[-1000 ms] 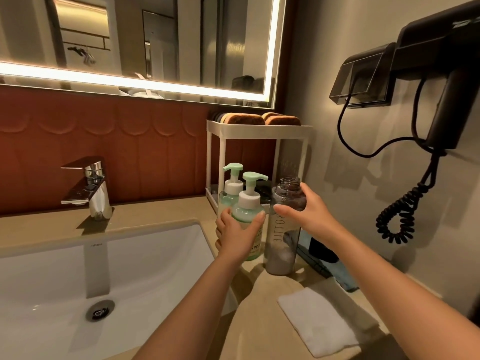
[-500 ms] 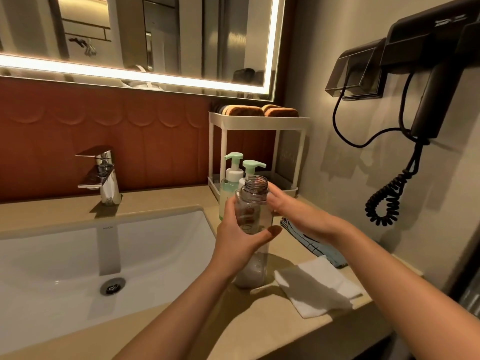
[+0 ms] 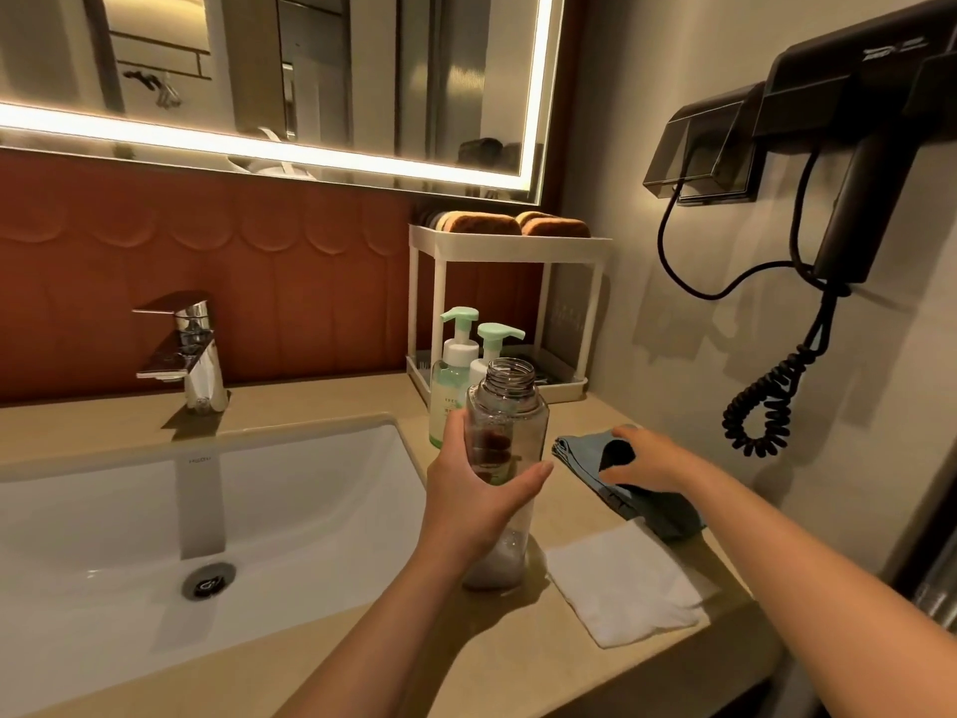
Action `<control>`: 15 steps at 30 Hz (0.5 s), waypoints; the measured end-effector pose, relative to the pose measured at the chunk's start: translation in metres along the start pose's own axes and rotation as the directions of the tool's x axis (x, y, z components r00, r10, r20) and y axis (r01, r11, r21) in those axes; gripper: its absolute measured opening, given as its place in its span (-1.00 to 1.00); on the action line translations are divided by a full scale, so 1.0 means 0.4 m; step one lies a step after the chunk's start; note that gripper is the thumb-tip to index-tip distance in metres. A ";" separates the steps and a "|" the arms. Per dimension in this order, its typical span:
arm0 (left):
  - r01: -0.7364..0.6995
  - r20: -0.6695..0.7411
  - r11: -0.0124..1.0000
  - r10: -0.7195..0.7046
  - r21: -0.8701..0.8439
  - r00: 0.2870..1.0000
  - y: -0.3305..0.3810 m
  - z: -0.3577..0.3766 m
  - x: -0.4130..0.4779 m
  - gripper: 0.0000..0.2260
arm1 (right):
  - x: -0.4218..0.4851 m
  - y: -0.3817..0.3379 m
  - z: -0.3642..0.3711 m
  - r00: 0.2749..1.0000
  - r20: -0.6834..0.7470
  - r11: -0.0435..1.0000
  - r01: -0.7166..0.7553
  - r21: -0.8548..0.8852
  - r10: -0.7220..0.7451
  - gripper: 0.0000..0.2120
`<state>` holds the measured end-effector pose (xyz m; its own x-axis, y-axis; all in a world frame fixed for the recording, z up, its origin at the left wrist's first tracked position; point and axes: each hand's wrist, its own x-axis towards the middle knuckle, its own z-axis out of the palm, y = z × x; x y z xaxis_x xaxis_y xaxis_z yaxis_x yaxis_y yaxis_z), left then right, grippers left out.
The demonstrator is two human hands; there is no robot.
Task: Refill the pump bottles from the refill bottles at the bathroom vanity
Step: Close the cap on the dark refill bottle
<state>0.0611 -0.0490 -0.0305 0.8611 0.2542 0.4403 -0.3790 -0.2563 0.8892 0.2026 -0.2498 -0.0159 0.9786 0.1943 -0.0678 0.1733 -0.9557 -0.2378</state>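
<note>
Left hand [image 3: 481,505] curls its fingers [image 3: 455,432] round the uncapped clear refill bottle [image 3: 505,406], upright on the tabletop [image 3: 310,401]. Two green pump bottles [image 3: 449,386] stand just beyond those fingers. Right hand [image 3: 652,458] arches over a dark cap [image 3: 616,455] on the blue cloth [image 3: 575,450]; I cannot tell whether it grips the cap.

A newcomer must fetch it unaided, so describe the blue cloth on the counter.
Start at the sink; on the counter to its right, past the clear bottle in the left hand, lie two cloths. The blue cloth is farther back, under the right hand; the white cloth lies nearer.
</note>
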 end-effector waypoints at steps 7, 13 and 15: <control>0.009 0.009 1.000 -0.009 -0.021 1.000 -0.004 -0.002 0.002 -0.36 | 0.007 -0.013 0.000 0.997 -0.072 1.000 0.001 -0.013 -0.002 -0.44; 0.008 0.007 1.000 -0.008 -0.016 1.000 0.002 -0.003 0.003 -0.35 | -0.058 -0.093 -0.060 0.974 -0.202 0.695 0.079 0.715 0.097 -0.60; 0.003 0.016 1.000 -0.003 -0.012 1.000 0.004 -0.002 -0.001 -0.37 | -0.089 -0.126 -0.078 0.981 -0.131 0.426 0.058 0.903 0.143 -0.63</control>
<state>0.0598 -0.0487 -0.0291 0.8673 0.2402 0.4359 -0.3806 -0.2443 0.8919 0.1625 -0.2154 0.0290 0.9993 0.0246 0.0265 0.0308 -0.1964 -0.9800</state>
